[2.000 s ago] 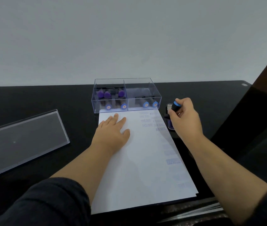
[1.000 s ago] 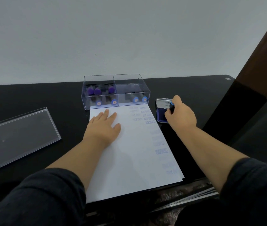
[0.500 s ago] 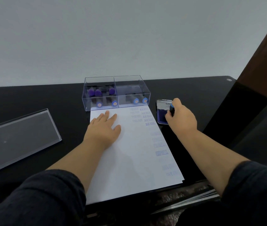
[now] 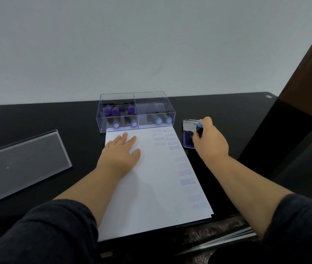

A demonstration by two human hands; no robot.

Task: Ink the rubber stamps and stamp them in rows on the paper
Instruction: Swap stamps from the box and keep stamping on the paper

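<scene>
My left hand (image 4: 120,152) lies flat, fingers straight, palm down on the paper (image 4: 151,187), arm extended. My right hand (image 4: 209,141) grips the stamp (image 4: 199,129) upright, fingers curled round it, its base on the ink pad (image 4: 188,140) beside the paper

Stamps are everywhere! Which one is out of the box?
The blue-topped stamp in the right hand, over the ink pad. The others sit inside the clear box.
</scene>
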